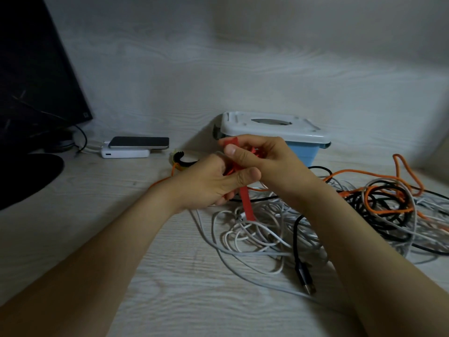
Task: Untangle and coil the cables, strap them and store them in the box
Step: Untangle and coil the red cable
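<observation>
My left hand point(209, 183) and my right hand point(262, 159) meet above the desk, both gripping a red strap point(248, 203). The strap's upper end sticks out past my right thumb and its lower end hangs down over the cables. Something red is bunched between my fingers; what it wraps is hidden. Below and to the right lies a tangle of white, black and orange cables point(315, 215). A blue box with a white lid point(272, 127) stands just behind my hands, lid on.
More straps, black and yellow point(179, 160), lie left of my hands. A phone sits on a white power bank point(136, 148) further left. A dark monitor point(36, 69) and its round base fill the left side. A black USB plug point(307, 283) lies near my right forearm.
</observation>
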Motion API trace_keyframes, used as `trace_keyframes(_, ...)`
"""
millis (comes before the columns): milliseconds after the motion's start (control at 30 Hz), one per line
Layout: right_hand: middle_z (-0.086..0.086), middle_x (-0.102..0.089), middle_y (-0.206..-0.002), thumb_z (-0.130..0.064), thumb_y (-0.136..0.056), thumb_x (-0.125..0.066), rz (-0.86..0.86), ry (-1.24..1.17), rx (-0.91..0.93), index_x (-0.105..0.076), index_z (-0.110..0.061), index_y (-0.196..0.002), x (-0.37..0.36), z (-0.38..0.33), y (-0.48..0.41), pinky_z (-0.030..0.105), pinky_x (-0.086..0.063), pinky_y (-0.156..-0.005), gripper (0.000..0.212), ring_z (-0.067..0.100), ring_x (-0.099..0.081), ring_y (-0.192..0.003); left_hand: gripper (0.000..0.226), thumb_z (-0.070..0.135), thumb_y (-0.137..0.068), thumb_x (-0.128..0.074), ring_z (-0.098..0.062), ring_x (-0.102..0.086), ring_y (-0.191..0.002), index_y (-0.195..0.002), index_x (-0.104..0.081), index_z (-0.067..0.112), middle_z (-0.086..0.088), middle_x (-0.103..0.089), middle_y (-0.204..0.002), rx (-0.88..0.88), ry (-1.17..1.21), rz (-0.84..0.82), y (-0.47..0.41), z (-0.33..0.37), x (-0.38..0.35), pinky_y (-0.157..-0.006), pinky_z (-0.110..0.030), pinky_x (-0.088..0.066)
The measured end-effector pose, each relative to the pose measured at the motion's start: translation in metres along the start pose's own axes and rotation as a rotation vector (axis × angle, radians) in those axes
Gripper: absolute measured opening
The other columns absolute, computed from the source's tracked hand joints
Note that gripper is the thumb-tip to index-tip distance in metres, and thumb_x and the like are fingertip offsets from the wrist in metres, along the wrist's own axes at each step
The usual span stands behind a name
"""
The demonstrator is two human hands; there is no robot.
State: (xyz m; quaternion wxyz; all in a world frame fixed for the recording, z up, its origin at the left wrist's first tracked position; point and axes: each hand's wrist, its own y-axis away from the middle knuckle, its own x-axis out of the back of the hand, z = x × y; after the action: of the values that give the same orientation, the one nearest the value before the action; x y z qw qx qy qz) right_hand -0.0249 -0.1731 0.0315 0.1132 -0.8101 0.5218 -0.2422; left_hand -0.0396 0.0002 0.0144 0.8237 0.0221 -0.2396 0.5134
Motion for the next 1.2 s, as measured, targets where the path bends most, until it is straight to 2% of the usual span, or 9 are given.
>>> trace_keyframes(167,0.036,-0.066,-0.099,-0.041,-0.102,-0.066,0.057,0.000,-0.069,-0.071,0.005,-0.102,0.001,0.004,-0.002,0.064,-0.057,-0.094,0.047,0.035,-0.067,-0.088,0.042,0.047,-0.097,-0.059,-0.012,-0.042,-0.050,-0.091,-0.065,0.006,-0.004,-0.048,-0.061,0.017,0.076,0.027,0.001,0.003,-0.001,-0.046,-0.021,-0.033)
trace_keyframes(267,0.019,-0.066,-0.090,-0.036,-0.110,-0.053,0.128,0.075,-0.095,-0.063,0.011,-0.103,-0.002,0.006,-0.005,0.050,-0.057,-0.089,0.048,0.023,-0.064,-0.086,0.044,0.053,-0.095,-0.058,-0.017,-0.038,-0.053,-0.092,-0.068,0.011,-0.010,-0.038,-0.064,0.000,0.110,0.059,0.000,0.001,-0.001,-0.046,-0.025,-0.030)
trace_keyframes(400,-0.006,-0.060,-0.078,-0.037,-0.106,-0.045,0.271,0.431,-0.048,-0.055,-0.013,-0.089,-0.003,0.008,-0.002,0.036,-0.046,-0.071,0.031,0.008,-0.053,-0.071,0.071,0.053,-0.094,-0.058,-0.022,-0.032,-0.058,-0.111,-0.055,-0.017,-0.013,-0.040,-0.073,-0.038,0.123,0.103,-0.004,-0.003,-0.002,-0.047,-0.026,-0.030)
trace_keyframes(600,-0.002,-0.071,-0.092,-0.070,-0.104,-0.029,0.346,0.386,-0.169,-0.065,-0.022,-0.100,-0.010,0.003,-0.001,0.042,-0.053,-0.076,0.059,0.017,-0.068,-0.085,0.052,0.052,-0.100,-0.057,-0.017,-0.029,-0.052,-0.096,-0.065,0.001,-0.008,-0.035,-0.063,-0.114,0.211,0.327,-0.008,-0.003,-0.004,-0.048,-0.032,-0.023)
trace_keyframes(800,0.013,-0.051,-0.069,-0.033,-0.097,-0.056,0.102,0.080,-0.407,-0.070,-0.007,-0.094,-0.002,-0.008,0.004,0.033,-0.031,-0.055,0.030,0.023,-0.036,-0.058,0.060,0.049,-0.104,-0.055,-0.017,-0.028,-0.047,-0.080,-0.062,-0.005,-0.002,-0.030,-0.055,-0.114,0.159,0.512,-0.010,-0.010,0.008,-0.046,-0.028,-0.018)
trace_keyframes(900,0.014,-0.068,-0.073,-0.018,-0.103,-0.060,0.068,-0.039,-0.391,-0.071,0.004,-0.100,-0.006,-0.006,0.003,0.028,-0.045,-0.048,0.024,0.024,-0.058,-0.056,0.072,0.054,-0.103,-0.053,-0.016,-0.031,-0.045,-0.091,-0.059,-0.016,-0.001,-0.034,-0.052,-0.124,0.094,0.509,-0.009,-0.012,0.007,-0.044,-0.025,-0.024)
trace_keyframes(967,0.015,-0.078,-0.087,-0.012,-0.105,-0.058,0.062,-0.158,-0.410,-0.073,0.003,-0.101,-0.008,-0.007,0.003,0.028,-0.059,-0.057,0.022,0.027,-0.075,-0.074,0.069,0.061,-0.102,-0.047,-0.011,-0.035,-0.045,-0.075,-0.056,-0.001,0.004,-0.039,-0.051,-0.152,0.030,0.521,-0.009,-0.013,0.006,-0.047,-0.026,-0.028)
trace_keyframes(1100,0.023,-0.078,-0.100,-0.011,-0.105,-0.055,0.084,-0.308,-0.456,-0.073,0.008,-0.111,-0.006,-0.008,0.002,0.032,-0.066,-0.078,0.028,0.029,-0.079,-0.091,0.067,0.075,-0.099,-0.032,-0.006,-0.042,-0.050,-0.062,-0.047,0.021,0.012,-0.046,-0.051,-0.165,-0.128,0.581,-0.010,-0.014,0.005,-0.057,-0.030,-0.036)
trace_keyframes(1200,0.026,-0.077,-0.105,-0.004,-0.105,-0.055,0.088,-0.368,-0.462,-0.071,0.011,-0.113,-0.007,-0.005,0.004,0.030,-0.065,-0.079,0.024,0.028,-0.079,-0.091,0.061,0.060,-0.109,-0.032,-0.006,-0.047,-0.054,-0.064,-0.050,0.022,0.010,-0.052,-0.056,-0.228,-0.321,0.599,-0.009,-0.013,0.007,-0.059,-0.029,-0.038)
